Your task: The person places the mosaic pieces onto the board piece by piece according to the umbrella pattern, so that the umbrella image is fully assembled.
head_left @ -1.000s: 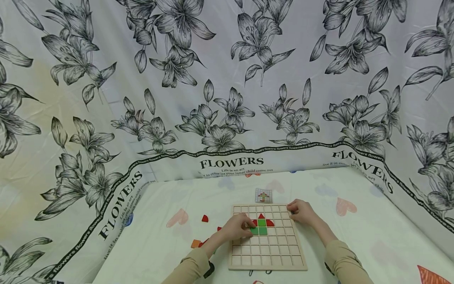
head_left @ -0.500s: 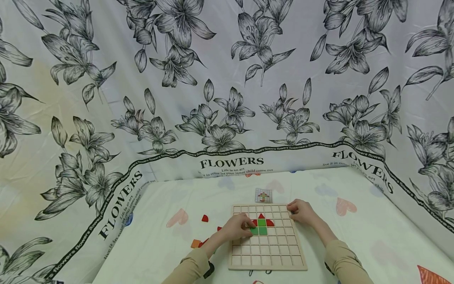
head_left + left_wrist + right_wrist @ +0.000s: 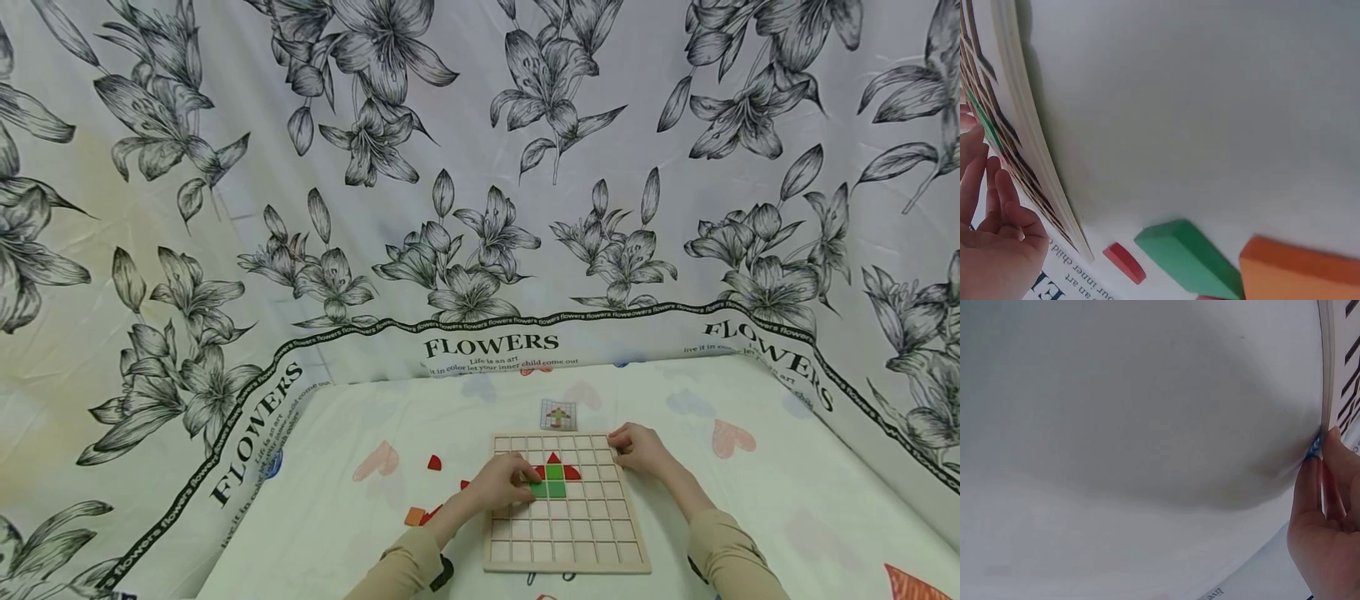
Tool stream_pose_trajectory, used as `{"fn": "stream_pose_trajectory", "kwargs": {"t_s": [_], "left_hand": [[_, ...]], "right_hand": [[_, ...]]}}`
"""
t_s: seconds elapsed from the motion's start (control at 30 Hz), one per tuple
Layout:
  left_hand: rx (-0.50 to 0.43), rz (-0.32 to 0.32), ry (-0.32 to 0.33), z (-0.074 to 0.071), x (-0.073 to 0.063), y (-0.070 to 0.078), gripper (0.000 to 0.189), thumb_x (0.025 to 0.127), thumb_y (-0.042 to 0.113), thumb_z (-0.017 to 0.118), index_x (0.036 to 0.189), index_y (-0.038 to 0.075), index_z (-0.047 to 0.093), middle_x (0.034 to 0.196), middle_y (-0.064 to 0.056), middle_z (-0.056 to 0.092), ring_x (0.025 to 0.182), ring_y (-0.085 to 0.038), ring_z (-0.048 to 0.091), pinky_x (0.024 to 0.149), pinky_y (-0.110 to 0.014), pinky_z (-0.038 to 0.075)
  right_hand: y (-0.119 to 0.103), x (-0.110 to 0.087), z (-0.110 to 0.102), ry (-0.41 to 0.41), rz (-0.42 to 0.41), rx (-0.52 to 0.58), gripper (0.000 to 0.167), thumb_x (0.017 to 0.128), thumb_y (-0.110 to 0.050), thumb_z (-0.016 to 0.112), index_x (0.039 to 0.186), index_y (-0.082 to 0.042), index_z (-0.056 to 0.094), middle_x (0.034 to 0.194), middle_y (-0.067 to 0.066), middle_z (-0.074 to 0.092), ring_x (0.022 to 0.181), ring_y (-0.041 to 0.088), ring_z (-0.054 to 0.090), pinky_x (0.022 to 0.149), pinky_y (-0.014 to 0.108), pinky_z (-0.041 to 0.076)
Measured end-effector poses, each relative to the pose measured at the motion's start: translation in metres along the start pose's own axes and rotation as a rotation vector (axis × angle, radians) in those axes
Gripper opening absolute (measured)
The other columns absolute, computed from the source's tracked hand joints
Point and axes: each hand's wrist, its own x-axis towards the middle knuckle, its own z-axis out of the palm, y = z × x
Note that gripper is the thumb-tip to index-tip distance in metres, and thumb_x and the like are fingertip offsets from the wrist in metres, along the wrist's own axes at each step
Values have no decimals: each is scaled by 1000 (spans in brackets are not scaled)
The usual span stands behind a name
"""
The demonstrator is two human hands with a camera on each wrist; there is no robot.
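1. Left hand [image 3: 501, 482]: grip nearly closed on leftmost green block [image 3: 539, 490], in board [image 3: 562, 530].
2. Right hand [image 3: 641, 448]: grip pinching board's far right corner.
3. Looks like seating step; next calls for gentle release.

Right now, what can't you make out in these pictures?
Head view: card, details too small.
Head view: part of the board, hidden by the left hand.
Left wrist view: orange block, cut off by the edges.
Right wrist view: blue spot, partly hidden by the right hand.
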Motion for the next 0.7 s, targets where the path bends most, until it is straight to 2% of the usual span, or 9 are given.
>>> {"fn": "stream_pose_trajectory", "kwargs": {"t_s": [0.2, 0.33, 0.47, 0.63, 0.7], "left_hand": [[-44, 32, -4, -12, -7, -6, 18, 84, 11, 71, 101, 6, 71, 96, -7, 65, 79, -12, 58, 66, -18, 45], [-87, -10, -11, -22, -13, -14, 19, 84, 14, 71, 102, 7, 70, 97, -5, 66, 79, -9, 55, 66, -18, 45], [-173, -51, -29, -36, -19, -24, 23, 86, 14, 68, 107, 5, 69, 101, -11, 67, 83, -12, 55, 68, -20, 45], [-250, -88, -73, -58, -35, -37, 24, 88, 11, 66, 111, 2, 67, 105, -16, 66, 84, -18, 59, 68, -23, 48], [-260, -90, -103, -66, -42, -42, 24, 88, 11, 66, 110, 1, 67, 106, -16, 66, 85, -20, 61, 71, -23, 49]], "right_hand": [[-2, -1, 0, 2, -7, -3, 29, 75, 4, 71, 103, 13, 67, 103, 20, 63, 90, 34, 64, 76, 41, 54], [-1, -1, 1, 4, -2, -8, 29, 75, 4, 71, 103, 13, 67, 103, 20, 63, 90, 34, 64, 77, 40, 54], [0, -1, 1, 7, -3, -10, 29, 75, 4, 71, 102, 13, 67, 103, 20, 63, 90, 34, 64, 76, 38, 54], [-1, -2, -1, 5, -15, -14, 29, 75, 2, 72, 102, 12, 68, 103, 20, 63, 90, 34, 64, 75, 38, 54], [1, -1, -1, 2, -28, -6, 30, 75, 1, 72, 102, 12, 68, 103, 20, 64, 90, 35, 64, 76, 39, 54]]}}
